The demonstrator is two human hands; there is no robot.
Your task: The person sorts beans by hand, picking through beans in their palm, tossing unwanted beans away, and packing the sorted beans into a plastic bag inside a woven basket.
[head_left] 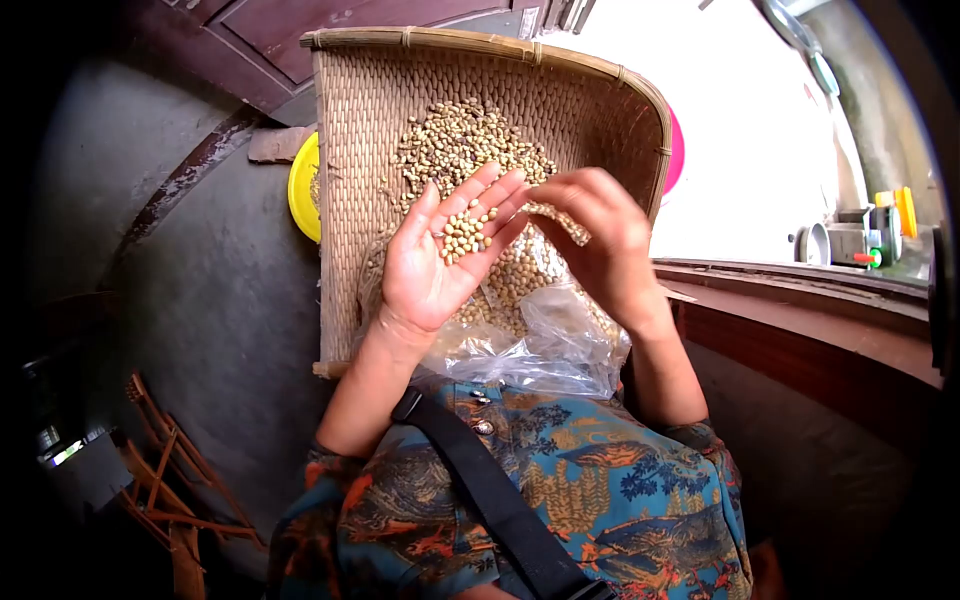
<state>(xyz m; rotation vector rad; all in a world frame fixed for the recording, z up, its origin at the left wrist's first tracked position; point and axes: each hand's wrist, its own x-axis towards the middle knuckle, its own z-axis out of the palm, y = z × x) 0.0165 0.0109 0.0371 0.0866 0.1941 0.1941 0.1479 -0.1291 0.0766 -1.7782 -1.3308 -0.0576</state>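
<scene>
My left hand [418,282] is palm up, slightly cupped, with a small heap of pale yellow soybeans [465,236] resting in it. Just right of its fingertips is my right hand [612,240], its fingers bent and drawn together; whether anything is between them is hidden. Both hands are above a woven bamboo winnowing basket [350,170]. A loose pile of mixed pale and dark beans [465,140] lies toward the basket's far side. Nearer my body, a clear plastic bag [565,330] contains more pale soybeans [520,285], partly covered by my hands.
A yellow basin [304,190] shows at the basket's left, and a pink basin [676,150] peeks out on the right. A wooden folding frame [170,470] is on the floor at lower left. A wooden ledge [800,310] runs along the right.
</scene>
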